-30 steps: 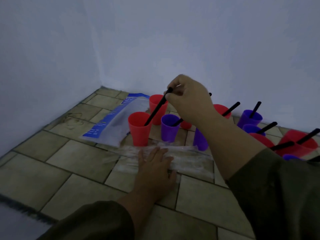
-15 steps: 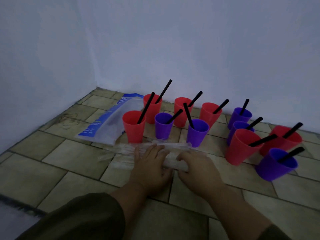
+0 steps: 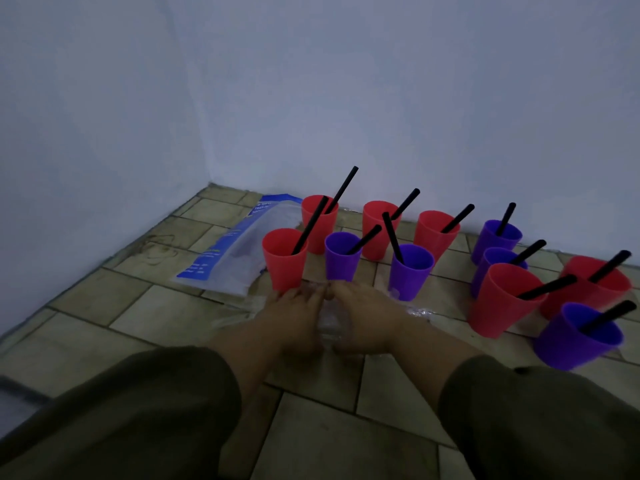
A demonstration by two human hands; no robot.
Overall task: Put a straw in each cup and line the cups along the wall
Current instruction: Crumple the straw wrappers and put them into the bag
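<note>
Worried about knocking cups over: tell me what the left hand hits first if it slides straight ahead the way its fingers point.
Probably the near red cup: the left hand has its fingertips right at that cup's base. Whether they touch it is unclear.

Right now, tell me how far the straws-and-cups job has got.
Done: every cup in view, red or purple, holds a black straw. In hand: the left hand and right hand rest on clear plastic wrap on the floor. Left: only some cups stand by the wall; the front ones, like the near purple one, need lining up.
</note>
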